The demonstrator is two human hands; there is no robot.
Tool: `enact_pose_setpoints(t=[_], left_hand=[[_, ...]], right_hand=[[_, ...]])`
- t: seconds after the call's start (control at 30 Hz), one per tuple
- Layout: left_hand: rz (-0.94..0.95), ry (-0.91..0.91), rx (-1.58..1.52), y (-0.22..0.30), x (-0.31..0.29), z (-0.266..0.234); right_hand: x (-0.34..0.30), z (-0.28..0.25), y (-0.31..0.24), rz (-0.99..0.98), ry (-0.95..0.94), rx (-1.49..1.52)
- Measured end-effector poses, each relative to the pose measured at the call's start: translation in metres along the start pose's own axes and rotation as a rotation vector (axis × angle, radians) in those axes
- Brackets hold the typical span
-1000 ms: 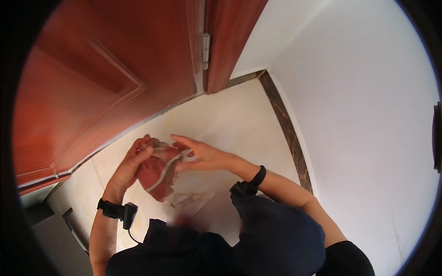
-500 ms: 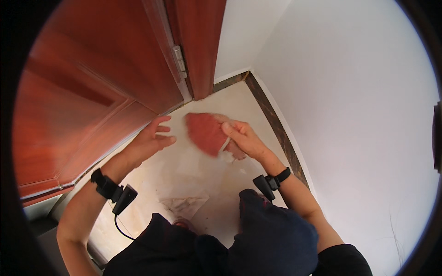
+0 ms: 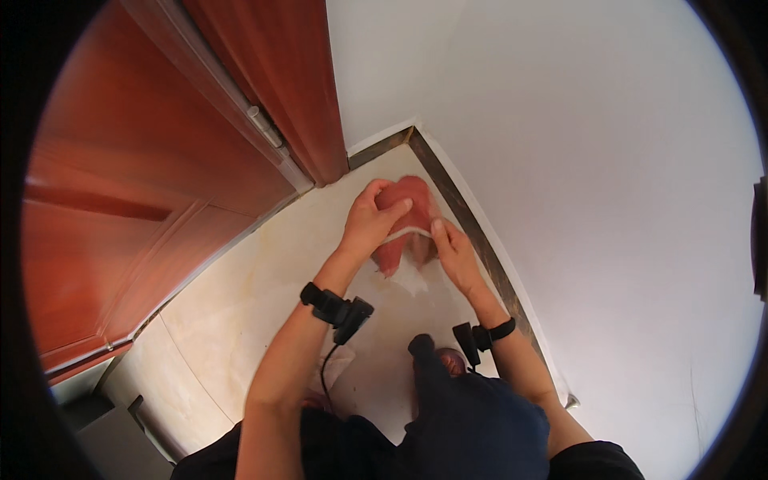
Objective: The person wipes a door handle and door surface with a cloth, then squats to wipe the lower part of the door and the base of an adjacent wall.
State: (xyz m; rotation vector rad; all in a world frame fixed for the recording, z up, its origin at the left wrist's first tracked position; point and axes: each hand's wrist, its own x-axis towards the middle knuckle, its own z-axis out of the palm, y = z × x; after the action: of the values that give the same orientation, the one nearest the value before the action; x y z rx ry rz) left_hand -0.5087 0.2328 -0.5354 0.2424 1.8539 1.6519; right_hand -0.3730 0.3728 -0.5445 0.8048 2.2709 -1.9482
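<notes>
A red cloth with a pale edge strip [image 3: 412, 192] hangs folded in front of me above the floor, held between both hands. My left hand [image 3: 370, 218] grips its left side, the thumb lying across the red face and the fingers behind. On the right border, my right hand [image 3: 458, 254] pinches the cloth between thumb and fingers near the pale strip. The lower part droops in two flaps and is slightly blurred. A whitish patch shows just under it; I cannot tell whether it belongs to the cloth or the floor.
A reddish-brown wooden door [image 3: 144, 192] with a metal hinge [image 3: 265, 126] stands on the left. The white wall [image 3: 576, 200] rises close on the right above a dark skirting strip [image 3: 456, 200]. A grey box-like object [image 3: 120, 444] sits at lower left on the pale tiled floor [image 3: 216, 320].
My left hand has moved right and taken hold of the cloth, which only the right hand held before. The cloth has turned and shifted right. The view has swung slightly.
</notes>
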Motion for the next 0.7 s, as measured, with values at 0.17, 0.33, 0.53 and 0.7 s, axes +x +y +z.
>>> enact_pose_setpoints(t=[0.17, 0.33, 0.53, 0.7], left_hand=[[0.389, 0.364, 0.238, 0.016, 0.05, 0.031], [0.286, 0.455, 0.585, 0.024, 0.087, 0.055], [0.38, 0.238, 0.556, 0.012, 0.097, 0.038], [0.34, -0.069, 0.543, 0.017, 0.059, 0.038]], right_hand=[[-0.001, 0.033, 0.048, -0.224, 0.106, -0.092], [0.01, 0.038, 0.06, -0.341, 0.08, -0.287], [0.012, 0.038, 0.065, -0.335, 0.094, -0.154], [0.013, 0.04, 0.062, -0.337, 0.165, -0.215]])
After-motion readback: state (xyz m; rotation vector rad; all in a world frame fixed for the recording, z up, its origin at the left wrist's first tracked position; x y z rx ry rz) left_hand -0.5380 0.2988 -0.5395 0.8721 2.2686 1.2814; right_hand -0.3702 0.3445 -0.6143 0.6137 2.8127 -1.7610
